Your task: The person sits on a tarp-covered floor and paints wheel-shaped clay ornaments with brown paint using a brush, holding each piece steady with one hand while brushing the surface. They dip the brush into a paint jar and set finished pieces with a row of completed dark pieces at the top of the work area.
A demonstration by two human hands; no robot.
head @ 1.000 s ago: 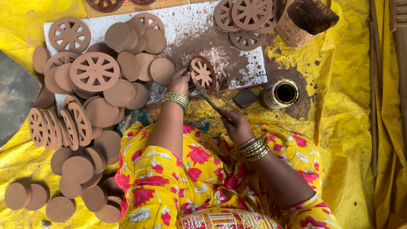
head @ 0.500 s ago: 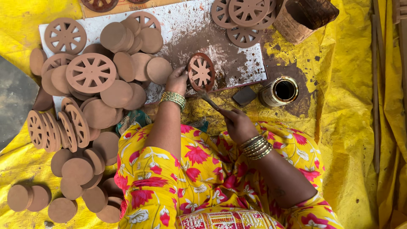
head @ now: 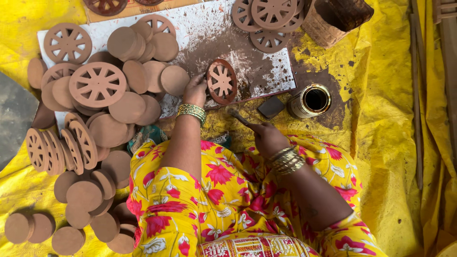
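Note:
My left hand (head: 196, 90) holds a spoked clay wheel (head: 222, 81) tilted on edge over the paint-stained white board (head: 266, 76); the wheel's rim is dark brown. My right hand (head: 267, 138) grips a small paintbrush (head: 236, 115), its tip just below the wheel and not touching it. An open tin of dark paint (head: 311, 100) stands to the right of the brush, with a small dark lid (head: 271, 107) beside it. Gold bangles sit on both wrists.
Many plain clay discs and spoked wheels (head: 97, 84) are heaped on the left. Painted dark wheels (head: 271, 14) lie at the top beside a brown pot (head: 335, 16). A yellow sheet (head: 390, 143) covers the ground. Wooden sticks (head: 419, 95) lie on the right.
My right hand has drawn the brush back from the wheel, down toward my lap. The left hand keeps the wheel in about the same place.

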